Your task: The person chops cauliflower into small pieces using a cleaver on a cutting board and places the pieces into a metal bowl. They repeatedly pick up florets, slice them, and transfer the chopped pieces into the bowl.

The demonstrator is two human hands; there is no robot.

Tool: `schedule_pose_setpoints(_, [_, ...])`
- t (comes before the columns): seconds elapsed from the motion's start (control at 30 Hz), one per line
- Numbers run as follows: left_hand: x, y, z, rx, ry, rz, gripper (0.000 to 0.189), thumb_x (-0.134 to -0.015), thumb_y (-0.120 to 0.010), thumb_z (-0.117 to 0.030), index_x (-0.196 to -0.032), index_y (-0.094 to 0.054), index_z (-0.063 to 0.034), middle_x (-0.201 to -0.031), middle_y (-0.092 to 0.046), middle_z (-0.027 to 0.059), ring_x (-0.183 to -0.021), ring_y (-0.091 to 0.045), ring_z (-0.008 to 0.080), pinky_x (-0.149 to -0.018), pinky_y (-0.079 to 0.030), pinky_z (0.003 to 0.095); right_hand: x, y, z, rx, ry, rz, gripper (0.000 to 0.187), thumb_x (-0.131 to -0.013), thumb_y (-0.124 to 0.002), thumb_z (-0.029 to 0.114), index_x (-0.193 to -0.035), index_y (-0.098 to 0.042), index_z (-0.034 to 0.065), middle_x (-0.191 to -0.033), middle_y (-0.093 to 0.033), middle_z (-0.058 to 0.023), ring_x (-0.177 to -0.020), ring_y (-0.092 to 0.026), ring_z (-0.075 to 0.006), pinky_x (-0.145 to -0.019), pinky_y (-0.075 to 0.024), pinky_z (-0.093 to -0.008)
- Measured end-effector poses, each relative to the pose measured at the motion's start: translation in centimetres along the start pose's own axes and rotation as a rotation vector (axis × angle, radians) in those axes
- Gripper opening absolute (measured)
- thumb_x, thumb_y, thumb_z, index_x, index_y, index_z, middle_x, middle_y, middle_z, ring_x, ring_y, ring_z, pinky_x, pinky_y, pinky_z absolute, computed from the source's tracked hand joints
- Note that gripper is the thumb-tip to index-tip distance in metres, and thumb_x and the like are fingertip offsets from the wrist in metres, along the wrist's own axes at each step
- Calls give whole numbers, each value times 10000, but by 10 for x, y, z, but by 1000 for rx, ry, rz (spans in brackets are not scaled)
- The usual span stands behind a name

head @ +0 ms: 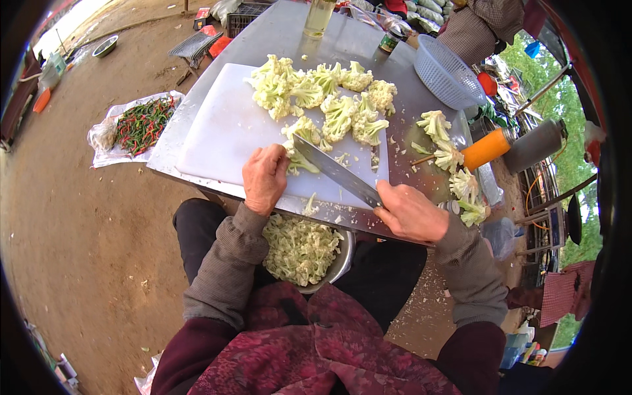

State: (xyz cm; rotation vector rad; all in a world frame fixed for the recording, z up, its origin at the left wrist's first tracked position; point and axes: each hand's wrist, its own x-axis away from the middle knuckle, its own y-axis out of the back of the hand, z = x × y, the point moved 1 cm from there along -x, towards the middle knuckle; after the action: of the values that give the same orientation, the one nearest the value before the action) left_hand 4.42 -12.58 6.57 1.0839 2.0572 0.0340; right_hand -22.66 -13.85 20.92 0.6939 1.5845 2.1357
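My right hand [414, 212] grips the handle end of a broad kitchen knife [340, 173]. Its blade slants up and left across a white cutting board [222, 123]. On the board's near part, my left hand [266, 173] has its fingers curled against a cauliflower floret [301, 160], which lies beside the blade tip and is partly hidden by it. Beyond the blade sits a pile of larger cauliflower pieces [338, 116]. Between my knees, below the table edge, a metal bowl [348, 252] holds many small cut florets [301, 249].
Trimmed cauliflower stems [464, 185] lie on the metal table [197, 106] at right, near an orange bottle-shaped object [486, 148]. A plastic basket [449, 74], a small jar [390, 40] and a glass of pale liquid [318, 19] stand farther back. Chillies [145, 123] lie on the ground at left.
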Motion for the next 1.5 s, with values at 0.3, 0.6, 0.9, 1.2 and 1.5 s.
schedule_pose_setpoints(0.3, [2,4,1,61,-8,-47,165,-771,-712,43,-901,-637,-26,-763,-641,110,-678,-629,227,-636,-510,319,-3,-26,5,-413,-305,-199,253,-881,-626,93,-910,-417,-46,-663,-582,-270,-684,-613,-476,-571,-457,-524])
schedule_pose_setpoints(0.6, [0,3,6,66,26,-26,139,-779,-722,42,-893,-656,-3,-789,-683,134,-682,-681,203,-639,-538,305,31,-46,28,-90,-72,-289,267,-891,-646,138,-957,-428,0,-746,-601,-218,-685,-626,-436,-580,-494,-495])
schedule_pose_setpoints(0.9, [-3,4,2,55,22,-5,132,-777,-720,38,-882,-656,-7,-787,-685,123,-690,-664,224,-636,-527,317,17,-39,26,-91,-82,-211,261,-886,-641,122,-945,-424,-10,-726,-600,-238,-694,-620,-459,-589,-493,-502])
schedule_pose_setpoints(1.2, [-3,4,1,22,6,21,134,-783,-722,3,-893,-654,-30,-800,-686,111,-724,-651,264,-663,-522,351,-28,-8,2,-636,-287,65,200,-879,-610,94,-914,-500,-69,-612,-562,-134,-477,-584,-235,-436,-463,-389])
schedule_pose_setpoints(1.5, [-2,9,-8,1,-34,87,231,-800,-692,-9,-1013,-607,-37,-836,-678,114,-703,-646,236,-638,-514,340,-17,-38,15,-819,-375,-224,235,-896,-628,125,-911,-512,-79,-684,-585,-89,-482,-578,-152,-399,-453,-329])
